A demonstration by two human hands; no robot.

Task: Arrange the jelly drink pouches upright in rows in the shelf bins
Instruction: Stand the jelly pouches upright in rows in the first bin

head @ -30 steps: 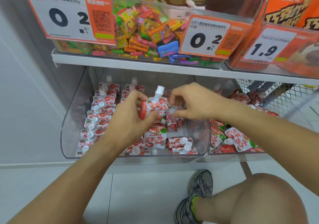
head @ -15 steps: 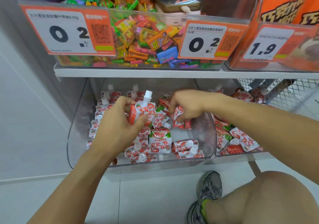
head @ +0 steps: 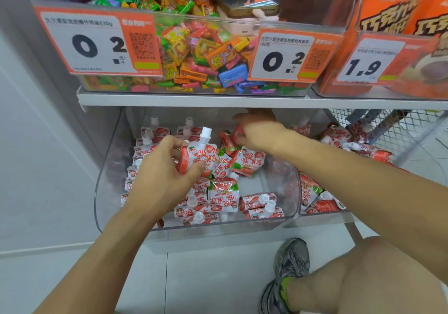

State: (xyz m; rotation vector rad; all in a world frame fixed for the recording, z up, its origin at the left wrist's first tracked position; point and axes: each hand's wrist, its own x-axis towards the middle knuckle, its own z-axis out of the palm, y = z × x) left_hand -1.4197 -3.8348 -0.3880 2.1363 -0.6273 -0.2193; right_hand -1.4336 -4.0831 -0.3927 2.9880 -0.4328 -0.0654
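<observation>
A clear plastic bin (head: 106, 192) on the low shelf holds many red-and-white jelly drink pouches. Along its left side, rows of pouches (head: 148, 144) stand upright with white caps up. In the middle and front, loose pouches (head: 224, 192) lie in a jumble. My left hand (head: 164, 175) grips one pouch (head: 201, 156) upright, cap on top, above the middle of the bin. My right hand (head: 259, 132) reaches deep at the back of the bin under the shelf, fingers closed on a red pouch (head: 238, 129). A second bin (head: 322, 216) to the right holds more loose pouches.
The white shelf board (head: 194, 100) hangs just above my right hand. Above it stand a candy bin (head: 194, 54) with orange price tags and orange boxes (head: 400, 11). A wire basket (head: 388, 129) is at right. My knee and grey shoe (head: 288, 272) are on the tiled floor below.
My right hand has moved from the bin's middle to its back, taking up a red pouch. My left hand keeps its pouch upright and has shifted slightly left and down.
</observation>
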